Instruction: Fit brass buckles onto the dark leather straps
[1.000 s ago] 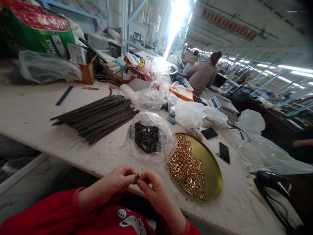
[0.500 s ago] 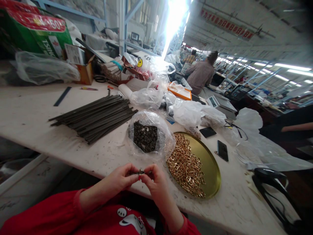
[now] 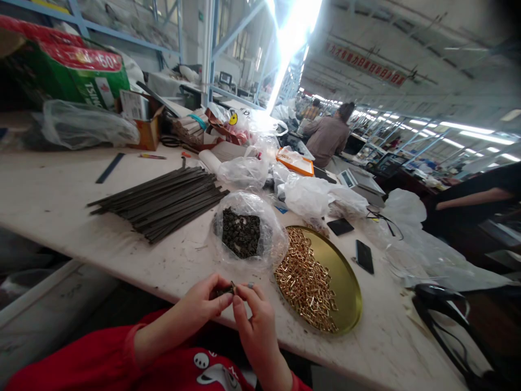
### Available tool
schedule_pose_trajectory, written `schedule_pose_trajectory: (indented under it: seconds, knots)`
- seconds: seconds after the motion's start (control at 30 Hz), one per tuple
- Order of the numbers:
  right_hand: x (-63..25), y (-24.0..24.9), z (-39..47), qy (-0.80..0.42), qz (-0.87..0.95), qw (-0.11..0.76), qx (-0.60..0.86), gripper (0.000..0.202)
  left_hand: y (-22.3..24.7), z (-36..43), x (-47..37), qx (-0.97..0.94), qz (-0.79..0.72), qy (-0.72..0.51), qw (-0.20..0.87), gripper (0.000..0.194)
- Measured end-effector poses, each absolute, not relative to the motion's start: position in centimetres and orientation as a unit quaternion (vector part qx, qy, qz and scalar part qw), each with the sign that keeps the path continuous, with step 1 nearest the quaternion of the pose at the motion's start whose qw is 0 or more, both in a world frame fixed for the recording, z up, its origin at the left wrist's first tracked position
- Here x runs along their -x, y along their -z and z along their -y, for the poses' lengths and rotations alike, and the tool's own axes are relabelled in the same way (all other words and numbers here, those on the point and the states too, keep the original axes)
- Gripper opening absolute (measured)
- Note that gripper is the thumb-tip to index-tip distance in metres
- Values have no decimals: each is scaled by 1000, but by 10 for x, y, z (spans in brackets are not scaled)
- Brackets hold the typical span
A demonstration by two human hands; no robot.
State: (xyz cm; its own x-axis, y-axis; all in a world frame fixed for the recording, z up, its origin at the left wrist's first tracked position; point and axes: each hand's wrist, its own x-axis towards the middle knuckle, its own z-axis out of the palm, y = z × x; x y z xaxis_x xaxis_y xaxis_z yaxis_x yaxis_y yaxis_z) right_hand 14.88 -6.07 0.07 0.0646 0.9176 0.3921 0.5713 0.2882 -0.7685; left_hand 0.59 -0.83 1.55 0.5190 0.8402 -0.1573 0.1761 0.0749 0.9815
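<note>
My left hand (image 3: 203,302) and my right hand (image 3: 251,314) meet at the table's near edge, fingertips pinched together on a small dark metal piece (image 3: 228,289). Just beyond them lies a clear plastic bag of small dark parts (image 3: 241,232). To the right of it a round gold tray (image 3: 345,282) holds a heap of several small gold clips (image 3: 306,282). A bundle of long dark strips (image 3: 163,200) lies further left on the white table (image 3: 61,206).
Two dark phones (image 3: 363,256) lie right of the tray, among crumpled clear bags (image 3: 313,194). Boxes and clutter line the table's far side, with a green carton (image 3: 77,70) at left. A person (image 3: 328,137) sits further along; another person's arm (image 3: 468,200) reaches in from the right.
My hands stay together on the small piece, the fingers shifting slightly around it. The view has tilted a little. The arm at right has come further into view.
</note>
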Motion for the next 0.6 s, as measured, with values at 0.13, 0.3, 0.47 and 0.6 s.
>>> schedule_pose_trajectory:
  seconds: [0.13,0.3,0.47,0.6]
  knots:
    - [-153,1,59,-196,642,455,586,26,-15,10,-2,-634,-387,-264,616,26]
    - [-156,3,55,-219,635,463,578,21,-10,9,0,-615,-396,-272,625,22]
    - [-157,9,50,-315,587,485,567,12,-11,5,3,-650,-377,-240,615,44]
    - [-156,18,48,-527,469,501,502,17,-25,2,-2,-701,-338,-173,604,38]
